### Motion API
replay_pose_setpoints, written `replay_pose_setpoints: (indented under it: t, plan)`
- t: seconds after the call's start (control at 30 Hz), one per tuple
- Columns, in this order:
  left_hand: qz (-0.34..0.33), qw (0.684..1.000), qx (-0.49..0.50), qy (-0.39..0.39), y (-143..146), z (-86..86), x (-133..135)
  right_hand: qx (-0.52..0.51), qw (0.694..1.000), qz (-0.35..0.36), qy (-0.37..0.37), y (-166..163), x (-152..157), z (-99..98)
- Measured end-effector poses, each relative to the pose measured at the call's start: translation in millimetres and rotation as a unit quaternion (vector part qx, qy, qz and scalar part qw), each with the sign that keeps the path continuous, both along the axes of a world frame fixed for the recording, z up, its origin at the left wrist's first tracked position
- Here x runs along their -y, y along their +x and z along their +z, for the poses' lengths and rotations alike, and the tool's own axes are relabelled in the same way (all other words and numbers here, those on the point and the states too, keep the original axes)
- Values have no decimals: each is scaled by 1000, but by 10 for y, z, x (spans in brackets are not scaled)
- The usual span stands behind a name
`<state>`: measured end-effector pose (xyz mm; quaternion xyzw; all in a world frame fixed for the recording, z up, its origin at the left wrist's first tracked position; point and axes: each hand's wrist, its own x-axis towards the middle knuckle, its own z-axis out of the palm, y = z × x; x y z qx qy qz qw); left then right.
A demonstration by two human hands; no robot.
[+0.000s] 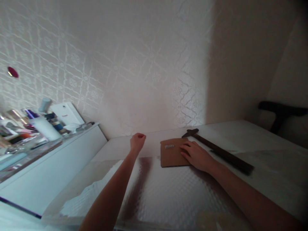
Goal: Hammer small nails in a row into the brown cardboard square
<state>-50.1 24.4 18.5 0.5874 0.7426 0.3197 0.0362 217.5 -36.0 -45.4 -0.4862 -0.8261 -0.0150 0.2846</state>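
Observation:
My left hand [138,141] is raised a little above the white surface, left of a brown cardboard piece [170,158]. Its fingers are curled closed, and whatever they may hold is hidden. My right hand [196,155] lies over the right part of the cardboard, fingers apart and resting on top. A short row of small silvery pieces [169,146] shows near the cardboard's upper edge; they are too small to name. Just behind and to the right, a hammer [216,148] lies with its head toward the wall and its handle slanting toward me.
A sheet of bubble wrap [168,195] covers the nearer part of the white tabletop [223,130]. On the left, a white cabinet [72,166] carries crowded bottles and small items, with a white box [67,114]. A dark T-shaped object [280,110] stands at the right.

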Motion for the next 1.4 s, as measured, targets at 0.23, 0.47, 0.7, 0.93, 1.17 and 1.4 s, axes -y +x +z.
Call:
replay_pose_setpoints:
  t: [0.23, 0.47, 0.7, 0.93, 1.17, 1.4]
  plan:
    - [-208, 965, 147, 52, 984, -79, 123, 6, 1000, 12, -9, 19, -10, 16]
    - [-241, 968, 68, 7, 975, -323, 183, 20, 999, 15, -22, 30, 7, 53]
    - [-279, 958, 58, -23, 945, -351, 155, 18, 999, 22, -29, 55, 7, 51]
    - [-304, 951, 55, -23, 955, -380, 167, 12, 999, 20, -23, 63, 25, 61]
    - [-317, 947, 44, -18, 966, -380, 180, 24, 999, 21, -24, 74, 5, 41]
    - [-307, 948, 83, -16, 972, -395, 170, 16, 999, 21, -24, 89, 25, 48]
